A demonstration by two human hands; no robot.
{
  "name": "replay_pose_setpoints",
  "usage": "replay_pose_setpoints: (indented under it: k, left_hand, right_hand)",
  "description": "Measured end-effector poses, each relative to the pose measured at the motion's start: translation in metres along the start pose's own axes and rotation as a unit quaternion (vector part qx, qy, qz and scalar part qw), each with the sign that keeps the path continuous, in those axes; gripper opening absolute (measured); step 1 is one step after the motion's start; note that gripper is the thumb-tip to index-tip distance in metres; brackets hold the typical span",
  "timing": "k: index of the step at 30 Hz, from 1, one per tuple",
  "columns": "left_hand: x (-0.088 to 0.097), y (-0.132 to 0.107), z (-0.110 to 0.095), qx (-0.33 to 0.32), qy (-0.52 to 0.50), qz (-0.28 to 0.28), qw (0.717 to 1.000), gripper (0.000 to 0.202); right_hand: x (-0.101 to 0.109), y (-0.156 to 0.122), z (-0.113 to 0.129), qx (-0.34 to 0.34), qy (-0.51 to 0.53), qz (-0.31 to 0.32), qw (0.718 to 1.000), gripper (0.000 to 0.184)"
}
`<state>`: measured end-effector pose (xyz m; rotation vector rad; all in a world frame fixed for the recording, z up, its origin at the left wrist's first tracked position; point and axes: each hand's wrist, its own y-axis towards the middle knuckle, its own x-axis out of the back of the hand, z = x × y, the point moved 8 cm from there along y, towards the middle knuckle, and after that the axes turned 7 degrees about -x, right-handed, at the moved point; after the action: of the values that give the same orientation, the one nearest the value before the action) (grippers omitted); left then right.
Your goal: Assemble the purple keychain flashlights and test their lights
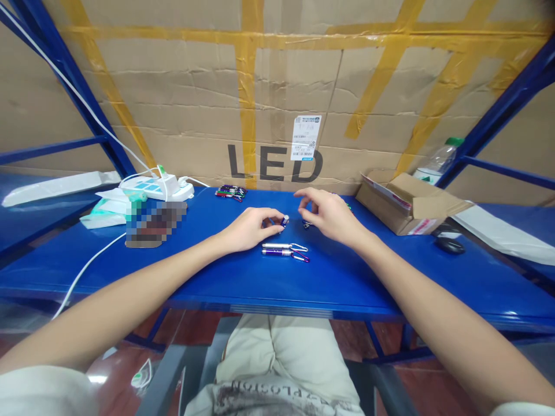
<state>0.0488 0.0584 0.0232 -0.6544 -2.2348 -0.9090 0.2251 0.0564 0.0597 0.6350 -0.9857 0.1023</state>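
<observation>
My left hand [251,228] pinches a small blue piece with a silver end [284,221], apparently a penlight part, between thumb and fingertips. To its right, my right hand [327,212] is raised over the table, fingers bent and apart, with nothing visible in them. Under its thumb lies a small dark metallic piece [307,224], partly covered. In front of my hands, a silver penlight with a carabiner clip [277,247] lies beside a blue-purple penlight with a purple clip [277,252]. Some green item behind my right hand is mostly hidden.
Several coloured penlights [231,192] are bunched at the table's back. On the left are a white power strip [151,186], a white-green packet [108,208] and a blurred-out object [156,225]. An open cardboard box [411,202], a black mouse [450,242] and a bottle [442,156] stand right.
</observation>
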Motion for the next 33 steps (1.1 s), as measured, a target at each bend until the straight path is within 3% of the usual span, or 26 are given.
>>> replay_pose_setpoints:
  k: [3,5,9,15,21,33]
  left_hand:
    - [0.001,0.0,0.002,0.012,0.005,-0.002,1.0,0.028]
    - [0.001,0.0,0.004,0.015,0.011,-0.002,1.0,0.028]
    - [0.001,0.0,0.004,0.015,0.022,-0.004,1.0,0.028]
    - [0.001,0.0,0.003,0.014,0.026,-0.003,1.0,0.027]
    - [0.002,-0.001,0.005,0.018,0.022,-0.006,1.0,0.027]
    - [0.0,-0.001,0.001,0.017,0.035,0.01,0.999,0.024]
  right_hand:
    - [-0.005,0.002,-0.017,-0.007,-0.139,0.037,0.99,0.021]
    - [-0.012,0.002,-0.026,-0.001,-0.172,0.082,0.982,0.014]
    - [-0.022,0.0,-0.032,0.013,-0.152,0.143,0.978,0.013]
    - [-0.031,-0.005,-0.022,0.024,-0.115,0.181,0.977,0.016]
    - [-0.034,-0.008,-0.012,0.028,-0.084,0.188,0.978,0.009]
    - [-0.015,-0.001,0.002,0.048,0.036,0.095,0.994,0.015]
